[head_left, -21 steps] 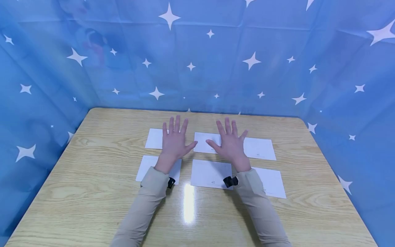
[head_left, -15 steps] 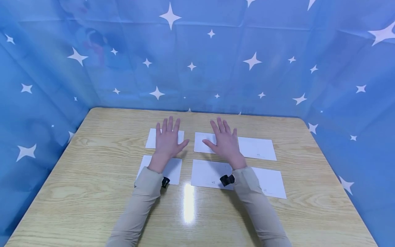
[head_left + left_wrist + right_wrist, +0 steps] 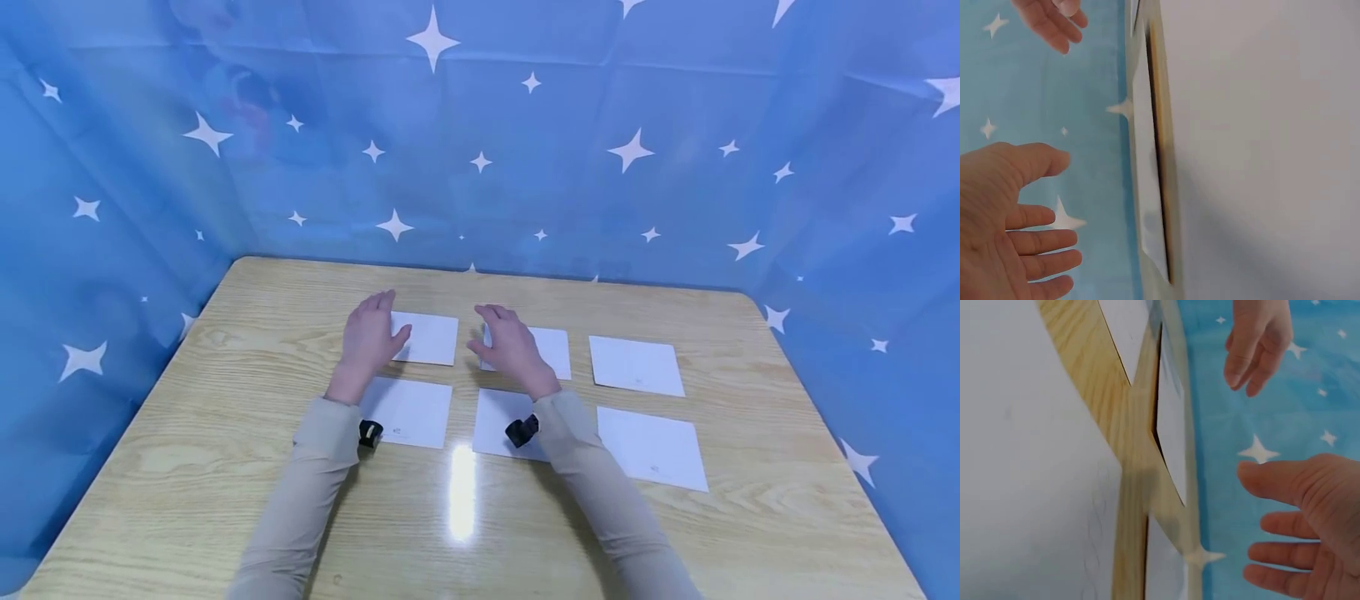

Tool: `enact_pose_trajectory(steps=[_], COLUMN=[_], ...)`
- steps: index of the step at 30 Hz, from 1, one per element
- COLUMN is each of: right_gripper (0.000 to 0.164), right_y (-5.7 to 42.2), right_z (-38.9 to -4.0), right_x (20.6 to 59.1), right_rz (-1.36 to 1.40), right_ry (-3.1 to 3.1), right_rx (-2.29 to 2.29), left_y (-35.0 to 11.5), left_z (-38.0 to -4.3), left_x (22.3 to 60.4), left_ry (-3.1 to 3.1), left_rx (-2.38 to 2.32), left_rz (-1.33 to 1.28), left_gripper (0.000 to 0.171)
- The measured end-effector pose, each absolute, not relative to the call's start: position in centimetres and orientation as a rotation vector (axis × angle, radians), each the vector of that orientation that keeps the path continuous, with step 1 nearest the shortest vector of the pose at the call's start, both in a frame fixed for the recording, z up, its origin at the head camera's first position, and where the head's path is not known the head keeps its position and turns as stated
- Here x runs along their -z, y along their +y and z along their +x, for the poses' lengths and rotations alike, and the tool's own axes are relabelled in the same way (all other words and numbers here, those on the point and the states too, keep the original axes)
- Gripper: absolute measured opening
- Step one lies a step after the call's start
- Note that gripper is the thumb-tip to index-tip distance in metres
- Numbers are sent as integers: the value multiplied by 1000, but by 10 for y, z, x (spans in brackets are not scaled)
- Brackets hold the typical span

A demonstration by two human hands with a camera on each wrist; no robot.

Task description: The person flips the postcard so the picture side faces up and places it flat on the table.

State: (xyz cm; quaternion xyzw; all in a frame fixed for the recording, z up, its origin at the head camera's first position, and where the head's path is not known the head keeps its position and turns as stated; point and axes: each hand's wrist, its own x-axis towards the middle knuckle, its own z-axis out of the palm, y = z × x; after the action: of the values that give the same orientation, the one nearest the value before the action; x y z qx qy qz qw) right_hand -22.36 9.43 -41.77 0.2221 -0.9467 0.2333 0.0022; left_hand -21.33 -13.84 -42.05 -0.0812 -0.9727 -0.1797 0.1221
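Several white cards lie on the wooden table in a far and a near row. My left hand hovers at the left edge of the far left card, its wrist beside the near left card. Above the far middle card is my right hand, its forearm crossing the near middle card. In the left wrist view, the left hand has relaxed fingers and thumb apart, with nothing between them. The right hand looks the same in the right wrist view, likewise holding nothing.
To the right lie the far right card and the near right card, with small marks near their lower edges. A blue star-patterned curtain hangs behind the wooden table. Light reflects off the tabletop near the front.
Both hands have moved left, and their spread fingers have drawn together and bent somewhat. The head view has shifted slightly. The cards stay where they were on the table.
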Motion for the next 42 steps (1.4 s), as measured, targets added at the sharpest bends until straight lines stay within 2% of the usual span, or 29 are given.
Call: enact_pose_trajectory(steps=[17, 21, 25, 35, 42], right_gripper=[55, 58, 60, 52, 60], right_y=[53, 47, 42, 36, 35], right_z=[-253, -257, -261, -275, -276], right_x=[435, 438, 436, 425, 420], right_rz=[627, 604, 569, 515, 491], right_ry=[-3119, -3168, -3220, -3360, -3381], right_rx=[-966, -833, -755, -766, -868], left_y=[-188, -189, -188, -186, -185], left_z=[-242, -245, -249, -257, -261], left_x=[439, 438, 436, 428, 436], left_ry=[-3077, -3138, -3190, -3213, -3174], left_rx=[912, 886, 905, 1078, 1221], left_rz=[-192, -226, -199, -26, 57], left_gripper=[54, 52, 62, 53, 51])
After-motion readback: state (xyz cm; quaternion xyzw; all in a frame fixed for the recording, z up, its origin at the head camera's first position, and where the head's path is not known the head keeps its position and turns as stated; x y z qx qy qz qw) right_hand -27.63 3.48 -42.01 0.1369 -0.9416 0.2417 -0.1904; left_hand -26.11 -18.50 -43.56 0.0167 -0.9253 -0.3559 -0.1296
